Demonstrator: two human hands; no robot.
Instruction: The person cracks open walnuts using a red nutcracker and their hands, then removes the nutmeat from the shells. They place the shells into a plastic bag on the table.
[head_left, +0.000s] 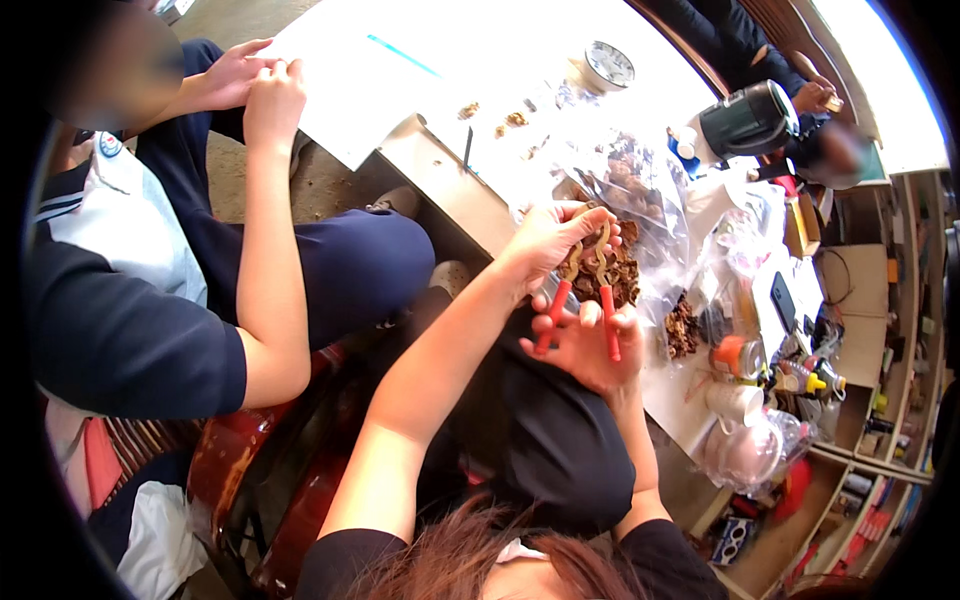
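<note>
My left hand (551, 236) pinches the jaw end of a metal nutcracker (602, 255) over the table edge. Whether a nut sits between the jaws is hidden by the fingers. Below it, my right hand (596, 345) is around the two red-sleeved handles (607, 322), which stand apart. Its fingers are spread loosely across them. Just behind the tool lies a heap of broken brown walnut shells (628, 274). Beyond the heap, a clear plastic bag (637, 176) holds what look like whole walnuts.
A seated person's hands (274, 86) meet over the white table (330, 97) at left. Nut pieces (516, 118), a pen (469, 148) and a patterned bowl (609, 66) lie farther back. At right are a dark kettle (746, 120), a mug (735, 405), a jar (739, 356) and a phone (783, 301).
</note>
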